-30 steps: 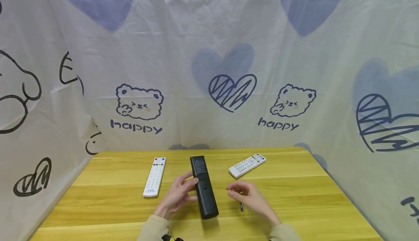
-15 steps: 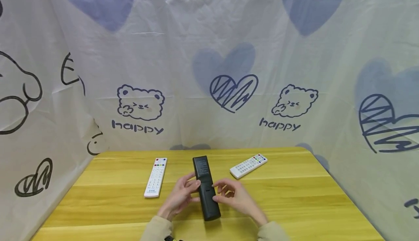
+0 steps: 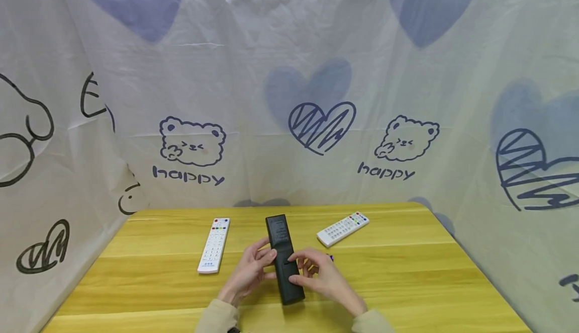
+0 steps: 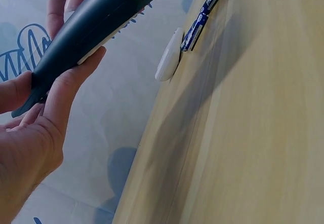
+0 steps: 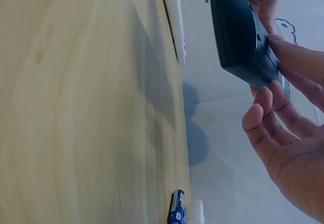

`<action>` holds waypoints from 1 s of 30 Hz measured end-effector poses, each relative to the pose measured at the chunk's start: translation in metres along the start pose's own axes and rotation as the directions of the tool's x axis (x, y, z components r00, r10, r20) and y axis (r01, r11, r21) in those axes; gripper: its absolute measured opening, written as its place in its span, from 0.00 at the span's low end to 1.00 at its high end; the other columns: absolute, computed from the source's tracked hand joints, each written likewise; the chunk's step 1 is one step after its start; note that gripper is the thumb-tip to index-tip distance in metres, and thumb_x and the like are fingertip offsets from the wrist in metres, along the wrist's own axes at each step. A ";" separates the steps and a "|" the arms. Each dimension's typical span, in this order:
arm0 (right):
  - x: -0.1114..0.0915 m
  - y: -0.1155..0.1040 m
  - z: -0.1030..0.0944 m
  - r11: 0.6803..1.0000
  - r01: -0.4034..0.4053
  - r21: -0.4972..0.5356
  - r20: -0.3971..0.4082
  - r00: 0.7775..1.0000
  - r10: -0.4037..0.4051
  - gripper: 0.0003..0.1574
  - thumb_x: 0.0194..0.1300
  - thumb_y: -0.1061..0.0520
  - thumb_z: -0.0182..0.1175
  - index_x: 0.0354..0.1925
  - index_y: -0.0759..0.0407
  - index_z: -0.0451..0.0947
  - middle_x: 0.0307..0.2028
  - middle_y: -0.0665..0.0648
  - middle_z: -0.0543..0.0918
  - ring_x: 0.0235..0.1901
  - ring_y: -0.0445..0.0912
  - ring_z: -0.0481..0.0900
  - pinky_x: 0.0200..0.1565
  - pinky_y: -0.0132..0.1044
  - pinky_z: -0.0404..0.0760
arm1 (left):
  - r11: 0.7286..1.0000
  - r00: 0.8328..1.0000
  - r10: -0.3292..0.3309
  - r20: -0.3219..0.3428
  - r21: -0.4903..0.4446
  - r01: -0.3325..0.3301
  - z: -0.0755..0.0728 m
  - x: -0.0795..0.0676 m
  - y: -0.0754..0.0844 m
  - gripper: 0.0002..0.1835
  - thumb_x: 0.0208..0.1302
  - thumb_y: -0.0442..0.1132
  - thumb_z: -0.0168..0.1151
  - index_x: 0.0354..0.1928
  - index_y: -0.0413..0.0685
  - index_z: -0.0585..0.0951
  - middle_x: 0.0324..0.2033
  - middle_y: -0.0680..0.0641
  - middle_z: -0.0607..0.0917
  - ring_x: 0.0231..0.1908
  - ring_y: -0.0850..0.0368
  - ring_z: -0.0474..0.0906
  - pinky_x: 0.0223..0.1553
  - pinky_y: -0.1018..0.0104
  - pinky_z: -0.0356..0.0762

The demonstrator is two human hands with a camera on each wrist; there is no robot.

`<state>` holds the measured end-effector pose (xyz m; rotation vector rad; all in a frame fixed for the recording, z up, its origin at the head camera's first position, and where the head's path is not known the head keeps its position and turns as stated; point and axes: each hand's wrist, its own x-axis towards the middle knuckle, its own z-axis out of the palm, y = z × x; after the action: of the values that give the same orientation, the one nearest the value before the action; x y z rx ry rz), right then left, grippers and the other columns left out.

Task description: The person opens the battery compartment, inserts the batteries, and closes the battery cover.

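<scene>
My left hand grips a black remote control by its left side, its thumb lying on the edge. The remote's back faces up, tilted over the table, and its buttons are turned away from the head view. My right hand pinches at the lower back, index fingertip at the battery cover's latch mark and thumb lower on the cover. The right wrist view shows its other fingers curled below the remote's edge. Two blue-and-black batteries lie on the table; in the head view my right hand mostly hides them.
A white remote control lies at the left of the wooden table. Another white remote lies aslant at the back right. A patterned cloth hangs behind the table and along both sides.
My right hand has come left from over the battery on the table onto the black remote's back, its index finger and thumb now shifted slightly further across it. The left hand keeps its grip.
</scene>
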<state>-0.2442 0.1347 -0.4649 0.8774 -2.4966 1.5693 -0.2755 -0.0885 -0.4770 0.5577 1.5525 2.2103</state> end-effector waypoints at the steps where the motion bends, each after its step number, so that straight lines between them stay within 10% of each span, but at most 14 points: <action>1: 0.000 0.000 0.000 1.000 0.009 -0.005 -0.001 1.000 -0.009 0.20 0.61 0.57 0.72 0.50 0.62 0.81 0.34 0.65 0.79 0.31 0.38 0.74 0.31 0.25 0.79 | 1.000 1.000 0.001 -0.001 0.003 -0.001 0.000 0.000 0.000 0.35 0.79 0.36 0.49 0.77 0.29 0.45 0.60 0.39 0.82 0.51 0.59 0.85 0.47 0.61 0.89; 30: 0.001 -0.001 0.011 0.994 0.026 -0.105 -0.054 0.998 -0.031 0.21 0.53 0.58 0.77 0.42 0.60 0.77 0.29 0.58 0.74 0.26 0.32 0.68 0.26 0.22 0.72 | 0.997 0.998 -0.034 -0.057 0.071 0.038 0.011 -0.002 0.002 0.36 0.78 0.37 0.52 0.77 0.32 0.48 0.67 0.26 0.71 0.53 0.56 0.83 0.43 0.65 0.89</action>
<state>-0.2418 0.1248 -0.4693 0.8393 -2.4903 1.4200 -0.2687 -0.0813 -0.4725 0.4893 1.6633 2.1674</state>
